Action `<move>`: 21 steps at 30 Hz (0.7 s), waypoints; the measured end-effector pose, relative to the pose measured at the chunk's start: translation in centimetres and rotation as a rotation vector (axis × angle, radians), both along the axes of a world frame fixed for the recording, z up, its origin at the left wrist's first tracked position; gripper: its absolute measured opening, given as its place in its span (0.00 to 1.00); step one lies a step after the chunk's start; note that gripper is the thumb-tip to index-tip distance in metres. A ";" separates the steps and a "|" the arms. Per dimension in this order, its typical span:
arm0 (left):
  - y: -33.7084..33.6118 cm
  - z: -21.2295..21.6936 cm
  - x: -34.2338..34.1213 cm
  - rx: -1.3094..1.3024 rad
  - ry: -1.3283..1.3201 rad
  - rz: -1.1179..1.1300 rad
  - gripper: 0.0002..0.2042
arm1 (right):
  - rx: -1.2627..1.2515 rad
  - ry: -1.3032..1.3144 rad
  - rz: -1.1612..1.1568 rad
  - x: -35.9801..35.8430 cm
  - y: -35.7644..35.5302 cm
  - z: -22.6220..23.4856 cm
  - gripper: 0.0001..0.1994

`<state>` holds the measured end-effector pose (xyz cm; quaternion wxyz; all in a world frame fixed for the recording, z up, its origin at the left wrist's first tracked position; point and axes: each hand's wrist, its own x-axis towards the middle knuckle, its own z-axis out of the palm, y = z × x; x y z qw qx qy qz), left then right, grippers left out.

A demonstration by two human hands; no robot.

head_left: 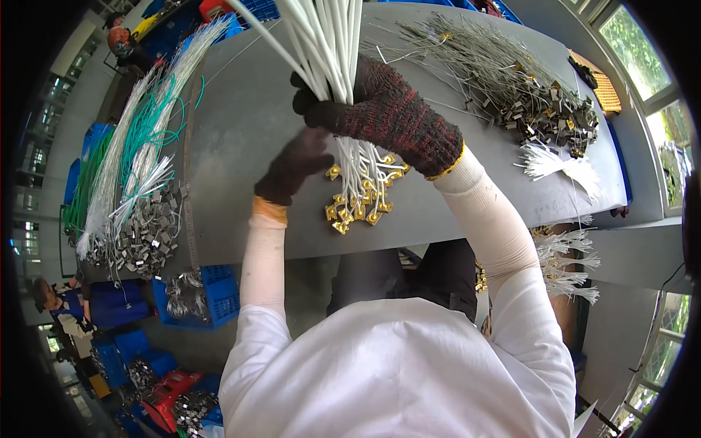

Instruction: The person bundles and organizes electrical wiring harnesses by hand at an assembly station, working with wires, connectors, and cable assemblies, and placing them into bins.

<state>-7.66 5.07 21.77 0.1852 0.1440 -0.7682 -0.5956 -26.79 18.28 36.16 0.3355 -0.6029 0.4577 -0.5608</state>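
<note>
Grey tabletop [241, 212] fills the middle of the frame. At upper centre the right hand [387, 109], gloved, is closed around a bundle of white wires [328, 36]; their brass terminals [358, 201] hang at centre. The left hand [292, 164], gloved, sits just left of the terminals, fingers curled; its grip cannot be told. Green and white wires [139, 146] lie at left, grey wires [504, 73] at upper right.
</note>
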 end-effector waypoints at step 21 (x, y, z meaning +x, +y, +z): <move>7.8 9.8 -3.4 -0.087 0.166 0.169 0.21 | -0.363 0.604 -0.518 -1.6 7.7 -8.2 0.20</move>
